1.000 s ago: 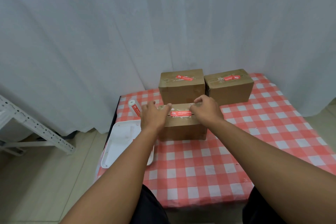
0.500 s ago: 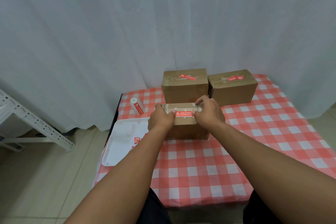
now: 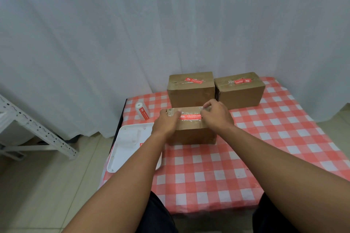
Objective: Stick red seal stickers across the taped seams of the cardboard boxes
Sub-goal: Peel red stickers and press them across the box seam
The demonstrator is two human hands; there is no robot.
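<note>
Three brown cardboard boxes stand on the red-checked table. The near box (image 3: 191,135) has a red seal sticker (image 3: 190,117) lying across its taped top seam. My left hand (image 3: 165,124) curls over the box's left top end, with the thumb at the sticker's left end. My right hand (image 3: 217,116) curls over the right top end, its fingertips on the sticker's right end. Behind stand the back left box (image 3: 191,94) with its red sticker (image 3: 193,80) and the back right box (image 3: 240,93) with its red sticker (image 3: 242,81).
A white roll of stickers (image 3: 142,112) stands at the table's back left. A white tray (image 3: 128,145) lies at the left edge, partly under my left forearm. A white curtain hangs behind, and a metal rack (image 3: 37,130) stands on the floor to the left.
Both hands stay on the near box. My left hand has slipped from the top down over the left end. The sticker between my hands lies flat as before.
</note>
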